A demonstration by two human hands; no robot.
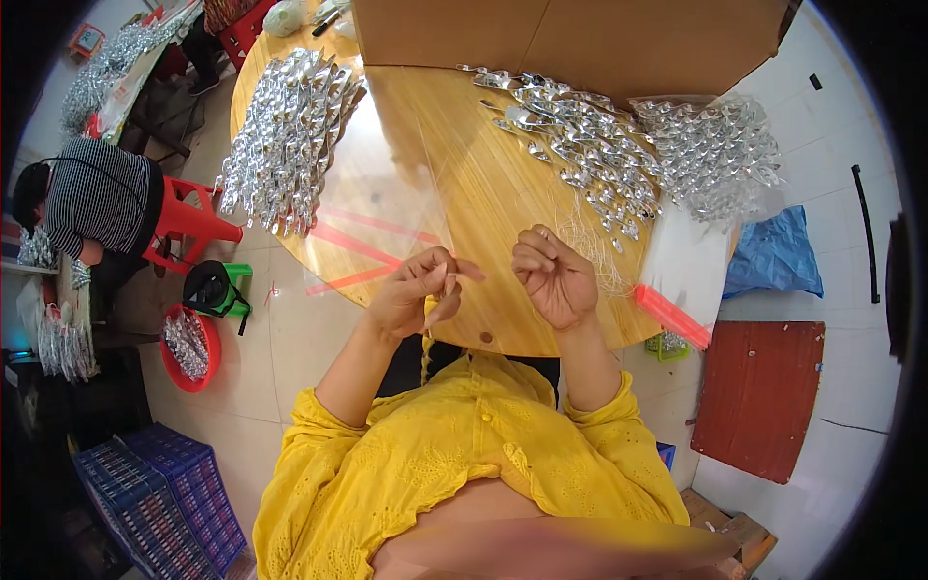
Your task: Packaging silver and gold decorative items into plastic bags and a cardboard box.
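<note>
Hands over round wooden table, tiled floor.

Yellow eyelet blouse, honey-brown wood-grain worktop with silver foil pieces at its left edge, red stool, red basin, blue crates, blue bag, black-white striped shirt.

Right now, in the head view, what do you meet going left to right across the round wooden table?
Left heap of silver foil pieces → left hand → right hand → silver pieces in a clear bag.
</note>
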